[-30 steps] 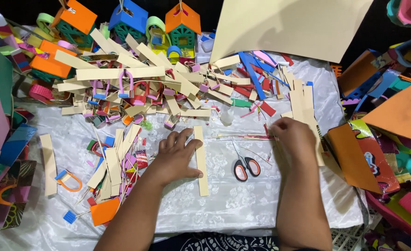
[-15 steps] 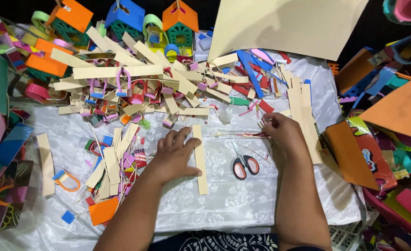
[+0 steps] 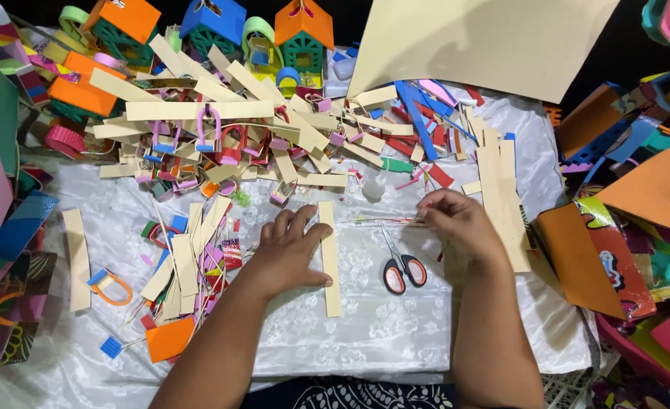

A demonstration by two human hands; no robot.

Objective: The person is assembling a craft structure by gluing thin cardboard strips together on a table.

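My left hand (image 3: 291,250) lies flat on the white cloth (image 3: 396,341), fingers spread, its thumb pressing a long beige card strip (image 3: 330,265) that runs up and down. My right hand (image 3: 456,221) is closed on thin sticks (image 3: 384,221) that point left along the cloth. Orange-and-black handled scissors (image 3: 400,265) lie shut between the two hands, just below the sticks.
A heap of beige strips and small coloured foam pieces (image 3: 229,136) fills the far left. Little paper houses (image 3: 302,34) stand at the back. A large beige sheet (image 3: 486,42) lies back right; more beige strips (image 3: 502,197) and orange foam sheets (image 3: 653,189) crowd the right.
Both hands have barely shifted. The right hand has closed a little tighter over the thin sticks; the left hand stays on the strip.
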